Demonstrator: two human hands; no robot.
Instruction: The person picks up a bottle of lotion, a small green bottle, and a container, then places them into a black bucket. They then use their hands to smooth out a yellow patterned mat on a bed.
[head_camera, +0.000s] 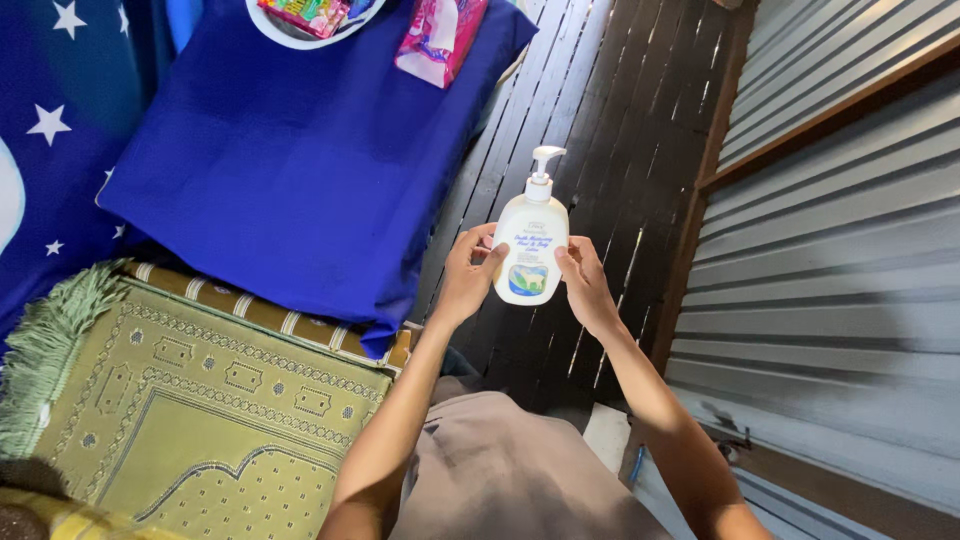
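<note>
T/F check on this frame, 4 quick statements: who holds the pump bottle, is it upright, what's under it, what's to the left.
1. Both hands, left hand and right hand, hold the white pump bottle. True.
2. The bottle lies flat on the blue cloth. False: it is held upright, above the dark slatted floor.
3. A green patterned mat lies to the person's left. True.
4. The pump head is missing. False: a white pump tops the bottle.
</note>
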